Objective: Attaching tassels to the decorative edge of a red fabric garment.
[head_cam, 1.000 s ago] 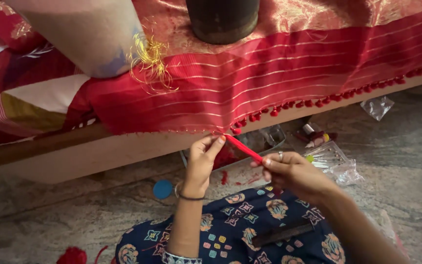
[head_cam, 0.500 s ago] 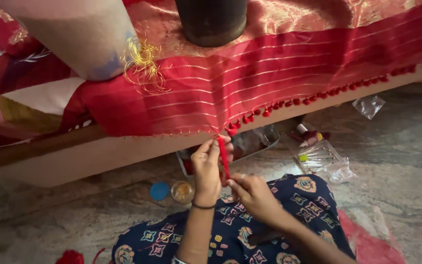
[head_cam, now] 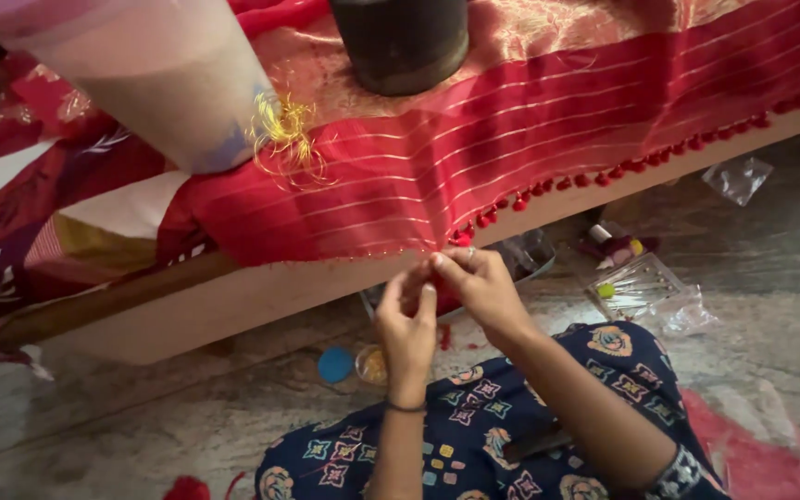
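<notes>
My left hand (head_cam: 406, 319) and right hand (head_cam: 476, 281) meet at the lower hem of the red sari cloth (head_cam: 530, 139) that drapes over the wooden bench (head_cam: 261, 292). Right thumb and forefinger are pinched together on a bit of red thread at the hem; the left fingers are closed beside them, and I cannot tell whether they pinch the thread or only the cloth edge. The row of red tassels (head_cam: 604, 174) runs away to the right from where I work.

I think the main risk is pulling too hard: the cloth is held only by the dark round weight (head_cam: 402, 42) up top, and a tug could drag the hem off the bench edge or pucker it. A slack pinch could let the thread slip and loosen. The small gold-filled pot (head_cam: 371, 365) and blue lid (head_cam: 334, 364) sit on the floor near my knee, easy to knock over.
</notes>
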